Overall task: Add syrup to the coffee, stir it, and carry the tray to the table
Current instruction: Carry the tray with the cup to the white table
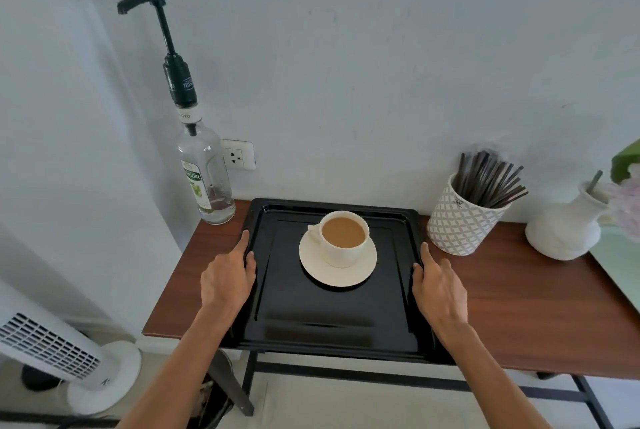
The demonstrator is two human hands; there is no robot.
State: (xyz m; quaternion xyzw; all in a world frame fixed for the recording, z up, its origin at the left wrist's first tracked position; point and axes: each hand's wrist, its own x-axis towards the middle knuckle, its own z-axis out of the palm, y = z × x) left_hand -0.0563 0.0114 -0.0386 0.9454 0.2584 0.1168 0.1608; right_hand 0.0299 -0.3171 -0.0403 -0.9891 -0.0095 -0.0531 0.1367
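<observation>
A black tray [311, 331] lies on a brown wooden side table [526, 307], its near edge overhanging the table front. On the tray a white cup of milky coffee [343, 238] stands on a white saucer [337, 276]. My left hand [227, 278] grips the tray's left rim, thumb on top. My right hand [438, 285] grips the right rim the same way. A clear syrup bottle [206, 172] with a tall black pump stands at the table's back left corner, apart from the tray.
A patterned white pot of dark stirrers [464, 220] stands right of the tray, then a white vase [568, 227] with pink flowers. The wall runs close behind. A white tower fan [65, 356] stands on the floor at left.
</observation>
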